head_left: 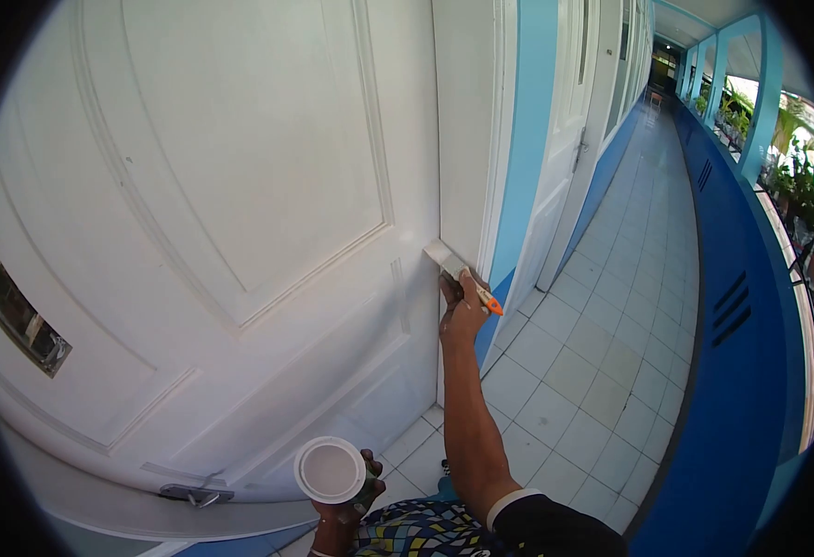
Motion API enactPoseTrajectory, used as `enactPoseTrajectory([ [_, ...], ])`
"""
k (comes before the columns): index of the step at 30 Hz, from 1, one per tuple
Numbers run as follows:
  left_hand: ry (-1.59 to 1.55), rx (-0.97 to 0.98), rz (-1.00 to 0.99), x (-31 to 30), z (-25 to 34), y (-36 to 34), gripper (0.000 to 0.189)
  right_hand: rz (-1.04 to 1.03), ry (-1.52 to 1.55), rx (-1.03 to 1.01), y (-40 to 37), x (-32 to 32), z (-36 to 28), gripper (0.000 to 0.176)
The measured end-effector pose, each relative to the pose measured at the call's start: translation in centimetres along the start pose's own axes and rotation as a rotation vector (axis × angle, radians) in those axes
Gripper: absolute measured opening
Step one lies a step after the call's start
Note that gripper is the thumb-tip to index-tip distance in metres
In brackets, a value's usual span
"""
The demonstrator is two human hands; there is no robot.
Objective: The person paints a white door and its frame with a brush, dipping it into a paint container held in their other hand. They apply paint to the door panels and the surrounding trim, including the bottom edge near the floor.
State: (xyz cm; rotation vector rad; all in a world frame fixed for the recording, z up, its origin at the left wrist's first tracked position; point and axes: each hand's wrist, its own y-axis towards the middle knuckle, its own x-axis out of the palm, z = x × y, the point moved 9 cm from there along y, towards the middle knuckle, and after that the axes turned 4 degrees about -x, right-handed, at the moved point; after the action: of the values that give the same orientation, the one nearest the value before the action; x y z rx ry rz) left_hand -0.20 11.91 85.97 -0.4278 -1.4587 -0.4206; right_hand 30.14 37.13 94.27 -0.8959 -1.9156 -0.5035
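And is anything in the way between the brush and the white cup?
Nothing I can see. The brush, in the right hand, is up by the edge of the door. The cup is lower, in the left hand. The right forearm is off to one side.

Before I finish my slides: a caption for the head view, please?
Right hand holds a paintbrush at the edge of a white door, left hand a white tub.

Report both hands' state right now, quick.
Left hand: closed around the side of a white tub.
Right hand: closed on a paintbrush, orange-tipped handle pointing back from the door.
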Motion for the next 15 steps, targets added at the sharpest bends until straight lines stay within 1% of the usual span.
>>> enactPoseTrajectory([
  [2, -0.005, -0.017, 0.000, 0.0, 0.0, 0.3, 0.070, 0.046, -0.043, 0.088, 0.7, -7.0, 5.6, 0.022],
  [4, 0.008, -0.023, -0.015, 0.1, -0.1, 0.6, 0.071, 0.206, -0.113, 0.162, -0.1, -15.2, 10.3, 0.025],
  [5, -0.018, -0.008, -0.004, 0.0, -0.1, 0.9, 0.074, 0.248, -0.157, 0.166, -0.7, -18.1, 11.4, 0.026],
  [7, -0.076, 0.023, 0.025, -0.2, -0.1, 1.2, 0.081, 0.309, -0.268, 0.159, -1.0, -21.3, 11.5, 0.026],
  [9, 0.047, 0.011, 0.005, 0.4, 0.1, 1.7, 0.074, 0.342, -0.399, 0.135, -0.1, -23.1, 10.0, 0.022],
  [10, 0.108, 0.008, -0.001, 0.7, 0.2, 1.8, 0.070, 0.276, -0.441, 0.104, 0.0, -21.3, 7.8, 0.021],
  [11, 0.082, 0.009, 0.021, 0.8, 0.4, 2.0, 0.071, 0.206, -0.483, 0.075, -0.7, -17.1, 3.9, 0.021],
  [14, 0.038, 0.033, 0.090, 1.1, 0.6, 2.9, 0.071, -0.219, -0.393, 0.052, -3.4, -3.9, -5.1, 0.020],
  [15, 0.051, 0.047, 0.118, 0.8, 0.7, 3.3, 0.071, -0.323, -0.333, 0.096, -4.5, -0.3, -7.1, 0.021],
])
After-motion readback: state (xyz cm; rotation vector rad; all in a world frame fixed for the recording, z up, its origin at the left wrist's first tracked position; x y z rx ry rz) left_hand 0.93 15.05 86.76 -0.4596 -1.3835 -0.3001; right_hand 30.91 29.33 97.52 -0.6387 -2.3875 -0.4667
